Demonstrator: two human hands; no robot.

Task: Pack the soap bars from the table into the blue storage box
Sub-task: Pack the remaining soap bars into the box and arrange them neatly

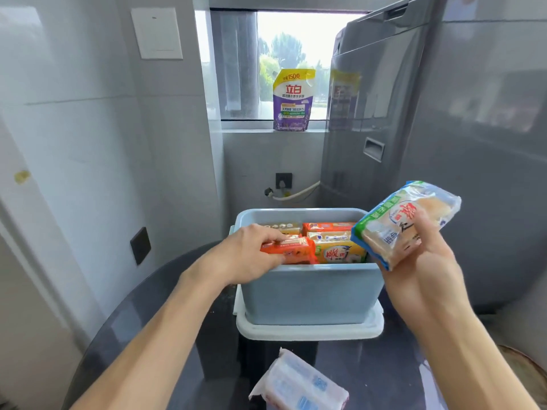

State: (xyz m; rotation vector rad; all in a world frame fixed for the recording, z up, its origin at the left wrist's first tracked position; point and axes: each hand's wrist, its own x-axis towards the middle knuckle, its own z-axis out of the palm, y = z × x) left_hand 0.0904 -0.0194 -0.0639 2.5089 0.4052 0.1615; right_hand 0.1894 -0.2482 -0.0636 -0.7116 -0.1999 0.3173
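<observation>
Several wrapped soap bars (331,244) are already lying in the blue plastic storage box (310,294) at centre; left hand (251,253) is pinching an orange bar (288,249), right hand (420,261) is gripping a green-edged bar (405,223), one pale bar (299,383) is waiting on the table at bottom.

The box (310,294) in front of me is a dull grey-blue and sits on a white lid (309,331). My left hand (251,253) holds an orange soap bar (288,250) with red print. Beside it lies a yellow bar (340,253) with red lettering and green corners. My right hand (426,261) holds a pale cream bar (405,223), its clear wrapper edged green and blue with red characters. The table (177,335) is glossy black. The pouch (293,99) on the sill is purple, white and yellow.
</observation>
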